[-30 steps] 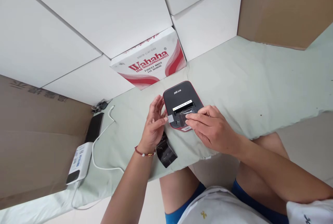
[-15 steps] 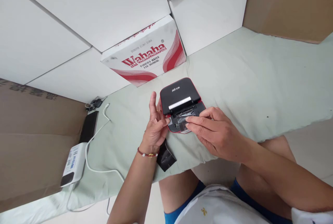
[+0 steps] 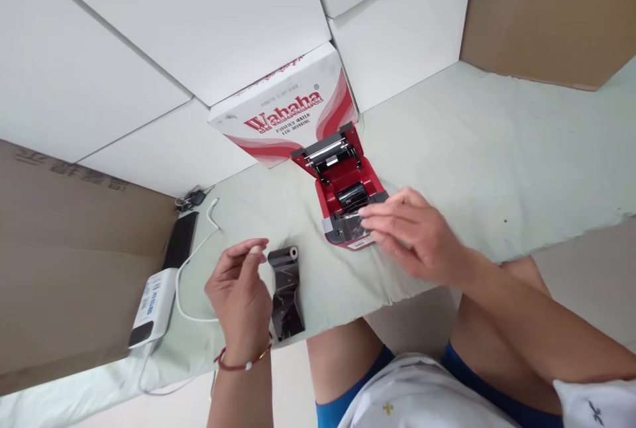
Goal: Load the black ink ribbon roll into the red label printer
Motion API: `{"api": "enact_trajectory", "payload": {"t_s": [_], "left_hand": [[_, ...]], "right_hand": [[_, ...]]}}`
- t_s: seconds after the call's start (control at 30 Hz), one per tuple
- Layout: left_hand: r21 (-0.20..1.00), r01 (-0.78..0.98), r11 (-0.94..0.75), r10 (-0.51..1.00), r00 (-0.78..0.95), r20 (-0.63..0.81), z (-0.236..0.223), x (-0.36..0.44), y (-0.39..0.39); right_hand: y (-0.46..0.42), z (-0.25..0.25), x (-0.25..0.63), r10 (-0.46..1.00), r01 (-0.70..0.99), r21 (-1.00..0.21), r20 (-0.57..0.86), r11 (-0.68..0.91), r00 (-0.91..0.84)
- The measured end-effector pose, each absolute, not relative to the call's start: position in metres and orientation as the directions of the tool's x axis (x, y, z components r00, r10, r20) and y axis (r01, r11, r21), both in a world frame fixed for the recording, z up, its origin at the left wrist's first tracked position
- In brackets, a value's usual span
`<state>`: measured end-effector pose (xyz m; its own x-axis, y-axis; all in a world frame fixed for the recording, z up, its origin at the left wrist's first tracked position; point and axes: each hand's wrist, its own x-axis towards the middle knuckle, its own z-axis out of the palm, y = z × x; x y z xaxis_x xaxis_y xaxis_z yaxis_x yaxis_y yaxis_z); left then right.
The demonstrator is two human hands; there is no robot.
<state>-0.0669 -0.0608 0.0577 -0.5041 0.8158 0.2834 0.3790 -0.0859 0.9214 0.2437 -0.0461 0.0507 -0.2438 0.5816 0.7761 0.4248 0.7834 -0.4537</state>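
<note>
On a cloth-covered bench point(image 3: 497, 163), a small red-and-black printer point(image 3: 325, 199) stood with its lid point(image 3: 304, 161) raised, a black roll point(image 3: 352, 196) inside, in front of a red-and-white water carton point(image 3: 238, 124). A person's right hand point(image 3: 420, 242) had its fingertips at the clear film point(image 3: 350, 225) over the printer's front; whether that grip pinched the film could not be told. The left hand point(image 3: 243, 299) was just beside a loose roll point(image 3: 281, 257) of black film, its grip closed, thumb drawn up to the fingers.
</note>
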Motion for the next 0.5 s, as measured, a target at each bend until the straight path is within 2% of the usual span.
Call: {"api": "enact_trajectory", "payload": {"t_s": [0.1,0.2,0.27,0.37,0.43,0.5], "left_hand": [[0.817,0.573,0.058,0.811,-0.504,0.296,0.059,-0.092,-0.065],[0.673,0.712,0.199,0.919,-0.374,0.124,0.052,-0.114,-0.056],[0.645,0.743,0.180,0.971,-0.241,0.006,0.046,-0.122,-0.049],[0.659,0.746,0.096,0.995,-0.051,-0.087,0.040,-0.127,-0.044],[0.659,0.751,0.040,0.997,0.017,-0.081,0.036,-0.128,-0.044],[0.653,0.757,-0.001,0.998,0.045,-0.051,0.033,-0.130,-0.045]], "right_hand": [[-0.027,0.067,0.253,0.669,0.482,-0.532,0.724,0.696,-0.166],[-0.003,0.087,0.249,0.819,0.622,-0.550,0.490,0.557,-0.300],[0.013,0.101,0.237,0.885,0.756,-0.459,0.243,0.466,-0.398],[0.032,0.120,0.214,0.914,0.898,-0.214,-0.055,0.383,-0.403],[0.044,0.128,0.200,0.898,0.917,-0.118,-0.188,0.381,-0.398],[0.054,0.130,0.189,0.882,0.916,-0.086,-0.247,0.393,-0.402]]}}
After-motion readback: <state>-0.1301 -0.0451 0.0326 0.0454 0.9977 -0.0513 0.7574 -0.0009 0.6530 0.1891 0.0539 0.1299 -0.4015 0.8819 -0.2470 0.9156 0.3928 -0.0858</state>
